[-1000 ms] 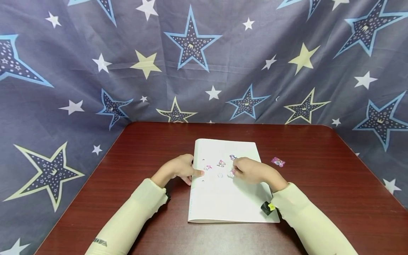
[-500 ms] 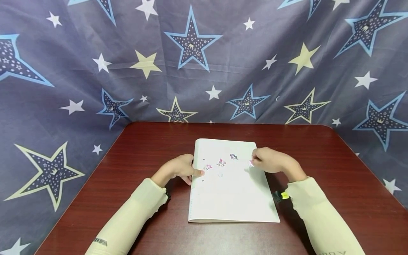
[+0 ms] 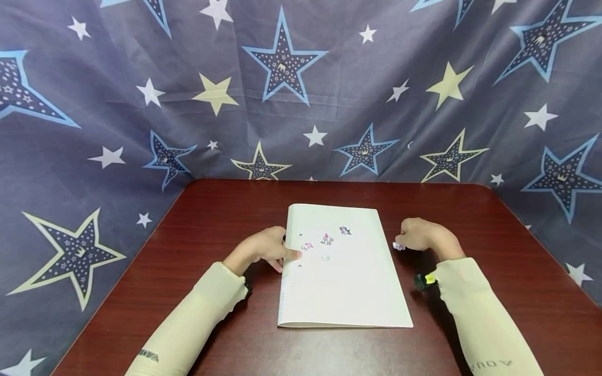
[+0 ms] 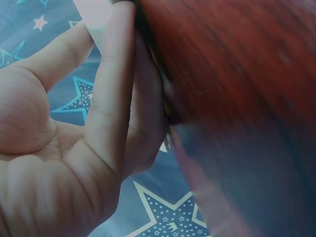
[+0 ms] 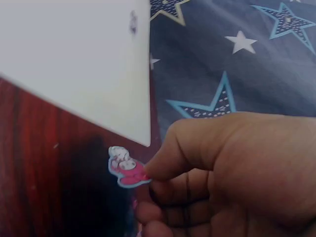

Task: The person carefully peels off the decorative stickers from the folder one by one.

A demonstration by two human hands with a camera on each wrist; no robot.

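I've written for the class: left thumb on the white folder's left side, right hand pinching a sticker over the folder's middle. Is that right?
Not quite: the sticker in the right hand isn't over the white folder; the head view shows it beyond the folder's right edge, over the table. The left thumb is placed as you said.

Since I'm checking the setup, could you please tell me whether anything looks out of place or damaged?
Nothing stands out: I see no spill or damage. The stickers on the folder lie scattered, but that seems ordinary, and the right hand pinches another sticker past its right edge.
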